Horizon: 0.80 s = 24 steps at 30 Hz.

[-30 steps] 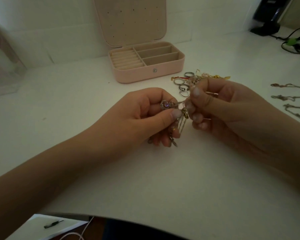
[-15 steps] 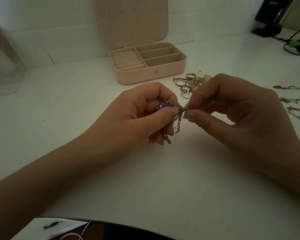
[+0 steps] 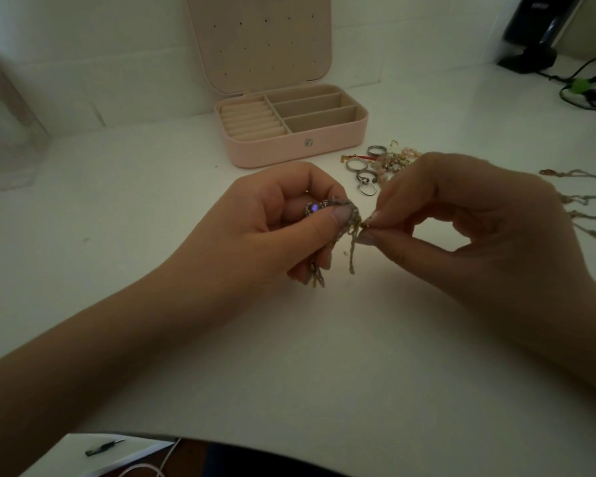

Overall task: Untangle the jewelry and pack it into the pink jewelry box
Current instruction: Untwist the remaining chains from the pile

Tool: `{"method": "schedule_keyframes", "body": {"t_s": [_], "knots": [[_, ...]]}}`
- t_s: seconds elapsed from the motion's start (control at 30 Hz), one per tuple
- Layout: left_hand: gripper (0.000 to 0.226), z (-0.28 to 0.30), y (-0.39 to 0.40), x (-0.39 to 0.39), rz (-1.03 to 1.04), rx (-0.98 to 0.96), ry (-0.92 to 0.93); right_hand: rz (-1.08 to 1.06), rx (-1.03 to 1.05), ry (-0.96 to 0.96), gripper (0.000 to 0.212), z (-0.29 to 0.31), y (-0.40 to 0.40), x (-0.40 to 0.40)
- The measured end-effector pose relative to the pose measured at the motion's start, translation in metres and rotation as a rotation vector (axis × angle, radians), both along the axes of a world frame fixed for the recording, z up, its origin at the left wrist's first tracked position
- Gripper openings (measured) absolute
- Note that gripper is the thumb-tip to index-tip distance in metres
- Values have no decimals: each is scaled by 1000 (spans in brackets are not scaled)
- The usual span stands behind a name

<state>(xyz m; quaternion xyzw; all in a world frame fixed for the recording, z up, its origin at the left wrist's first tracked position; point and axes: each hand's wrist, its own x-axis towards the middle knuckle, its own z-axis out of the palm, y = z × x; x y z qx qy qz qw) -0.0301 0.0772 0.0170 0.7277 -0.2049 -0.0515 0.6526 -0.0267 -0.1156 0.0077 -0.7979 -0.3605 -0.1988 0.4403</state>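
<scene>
Left hand (image 3: pixel 276 223): fingers curled round a tangled chain bundle (image 3: pixel 338 215), thumb pressed on top; purple stone (image 3: pixel 313 208) showing between thumb and forefinger.
Right hand (image 3: pixel 468 215): thumb and forefinger pinching a strand of the same bundle just right of the left thumb; other fingers loosely bent.
Tangled chain bundle: held above the counter (image 3: pixel 152 208) between both hands, loose ends hanging below the left fingers and between the hands.
Pink jewelry box (image 3: pixel 291 146): far centre on the counter, lid (image 3: pixel 260 39) upright and open; ring rolls at left, three long compartments at right.
Rings and beaded pieces (image 3: pixel 375 166): heaped just near-right of the box, beyond the right hand.
Laid-out chains (image 3: pixel 585 201): far right edge, side by side, apart from the heap.
Cables (image 3: pixel 589 87): far right corner.
</scene>
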Motion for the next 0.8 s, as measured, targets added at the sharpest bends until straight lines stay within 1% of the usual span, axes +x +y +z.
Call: {"method": "schedule_keyframes", "body": {"t_s": [0.1, 0.2, 0.37, 0.57, 0.67, 0.8], "knots": [[5, -1, 0, 1, 2, 7, 2, 2, -18, 12, 18, 2, 0, -2], [8, -1, 0, 1, 8, -4, 4, 15, 17, 48, 23, 4, 0, -4], [6, -1, 0, 1, -3, -1, 14, -30, 13, 39, 16, 3, 3, -5], [9, -2, -1, 2, -17, -8, 38, -87, 24, 51, 10, 3, 6, -8], [5, -2, -1, 1, -14, -12, 35, -135, 31, 37, 12, 4, 7, -10], [8, -2, -2, 2, 15, -34, 27, -176, 33, 70, 17, 5, 9, -13]]}}
